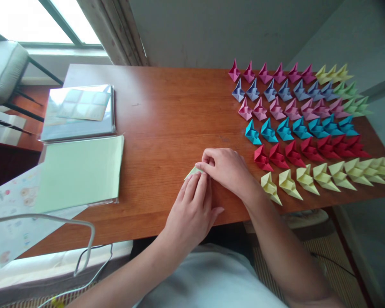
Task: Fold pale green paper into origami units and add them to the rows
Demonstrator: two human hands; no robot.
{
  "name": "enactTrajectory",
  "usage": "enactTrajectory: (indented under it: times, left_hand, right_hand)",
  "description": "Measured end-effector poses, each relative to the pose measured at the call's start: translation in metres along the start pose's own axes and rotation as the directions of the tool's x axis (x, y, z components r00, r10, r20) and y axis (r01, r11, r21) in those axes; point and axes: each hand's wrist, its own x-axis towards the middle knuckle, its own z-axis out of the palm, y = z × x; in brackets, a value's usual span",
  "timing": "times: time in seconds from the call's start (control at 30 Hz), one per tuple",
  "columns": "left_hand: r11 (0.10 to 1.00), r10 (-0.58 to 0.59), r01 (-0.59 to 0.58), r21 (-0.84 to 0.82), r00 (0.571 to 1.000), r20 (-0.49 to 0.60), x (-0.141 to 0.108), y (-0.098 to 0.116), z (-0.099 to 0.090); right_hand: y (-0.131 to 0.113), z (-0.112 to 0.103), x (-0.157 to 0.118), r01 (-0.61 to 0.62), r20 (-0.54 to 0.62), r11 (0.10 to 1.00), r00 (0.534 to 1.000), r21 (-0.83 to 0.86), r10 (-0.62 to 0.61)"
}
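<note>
A small piece of folded light-green paper lies on the table in front of me, mostly hidden under my fingers. My left hand is stretched out over it, fingertips pressing its near side and thumb held apart. At its far right edge, my right hand has thumb and forefinger closed together on the paper, the other fingers curled in. How the paper is folded beneath my fingers cannot be made out.
Rows of folded paper figures, such as blue ones, red ones and yellow ones, stand right of my forearm. At left lie a green paper stack, a wrapped pack and a white cable.
</note>
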Motion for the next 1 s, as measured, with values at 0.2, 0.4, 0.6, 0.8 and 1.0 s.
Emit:
enactTrajectory:
  times: [0.2, 0.4, 0.6, 0.8, 1.0]
  left_hand:
    - [1.000, 0.017, -0.017, -0.002, 1.000, 0.012, 0.000, -0.001, 0.005]
    - [0.995, 0.002, -0.001, -0.096, 1.000, 0.013, -0.002, -0.003, 0.004]
    - [0.994, 0.007, -0.007, -0.109, 1.000, 0.000, 0.000, -0.004, 0.003]
    - [0.999, 0.005, -0.007, -0.034, 0.998, -0.056, -0.007, -0.003, -0.005]
    - [0.996, -0.075, 0.081, 0.039, 0.989, -0.124, -0.019, -0.006, -0.010]
  right_hand:
    - [0.000, 0.001, -0.001, 0.010, -0.007, 1.000, 1.000, 0.001, -0.010]
    - [0.001, 0.002, -0.001, 0.025, -0.003, 1.000, 1.000, 0.015, -0.025]
    - [0.001, 0.004, -0.003, 0.029, -0.032, 1.000, 0.999, -0.003, -0.029]
    - [0.002, 0.007, -0.004, 0.047, -0.060, 0.999, 0.997, -0.004, -0.047]
    - [0.002, 0.007, -0.005, 0.054, -0.068, 0.998, 0.996, 0.014, -0.053]
